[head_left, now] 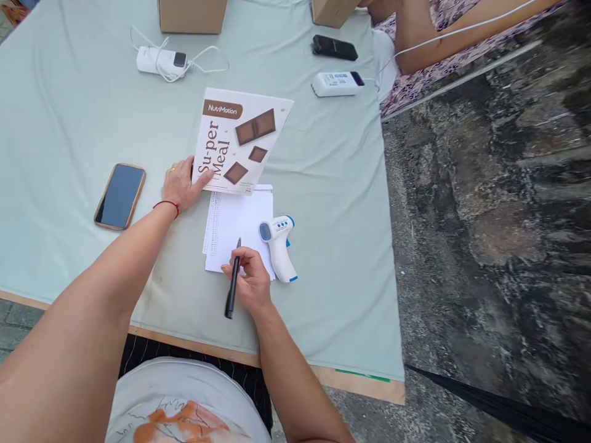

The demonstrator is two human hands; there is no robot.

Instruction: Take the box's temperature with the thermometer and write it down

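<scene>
My left hand grips the lower left edge of a white box printed "NutriMotion Su-per Meal" with chocolate pieces, its thumb on the front. The box is tilted over the top of some white paper sheets. Above the lower part of the paper, my right hand holds a black pen between its fingers, with the pen's narrow end pointing away from me. A white and blue infrared thermometer lies just right of the paper, partly over its edge.
A smartphone in a brown case lies left of my left hand. Farther off are a white device with a coiled cable, another white device, a black device and cardboard boxes. Another person's arm rests at the upper right.
</scene>
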